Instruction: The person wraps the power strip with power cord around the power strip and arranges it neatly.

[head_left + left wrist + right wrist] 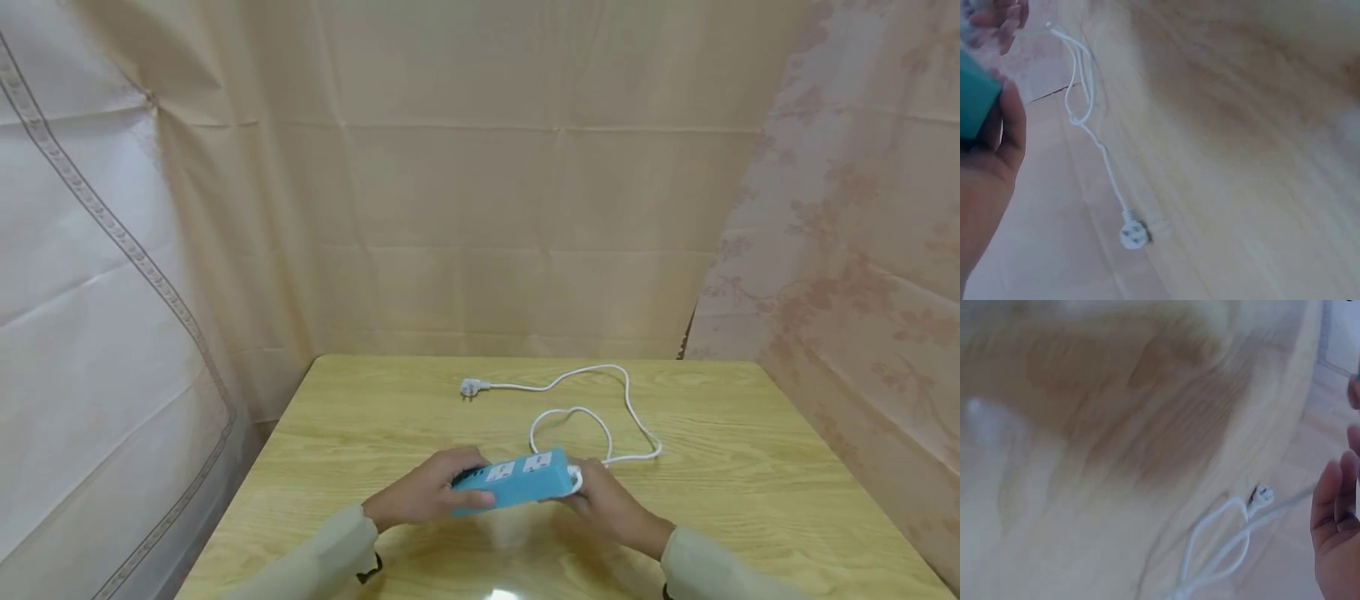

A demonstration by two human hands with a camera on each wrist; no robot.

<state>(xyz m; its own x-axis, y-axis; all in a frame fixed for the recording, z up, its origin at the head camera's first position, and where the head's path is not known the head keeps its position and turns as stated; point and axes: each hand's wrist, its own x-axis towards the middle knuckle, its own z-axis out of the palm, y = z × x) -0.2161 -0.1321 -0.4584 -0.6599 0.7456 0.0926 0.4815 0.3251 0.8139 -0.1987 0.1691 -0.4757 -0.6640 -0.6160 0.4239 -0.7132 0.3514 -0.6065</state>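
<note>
A blue power strip (517, 481) with white socket panels is held above the wooden table, tilted up toward its right end. My left hand (431, 492) grips its left end, thumb along the near side; the left wrist view shows those fingers curled round the teal body (975, 94). At the strip's right end, my right hand (600, 500) holds the white power cord (576, 479) where it leaves the strip. The strip partly hides those fingers. From there the cord loops over the table to a white plug (470, 387) near the back.
The wooden table (337, 433) reaches back to a beige curtain (450, 208). A white cloth with a patterned band (112, 225) hangs at the left, and a floral cloth (847, 275) at the right. A light reflection shows at the table's front.
</note>
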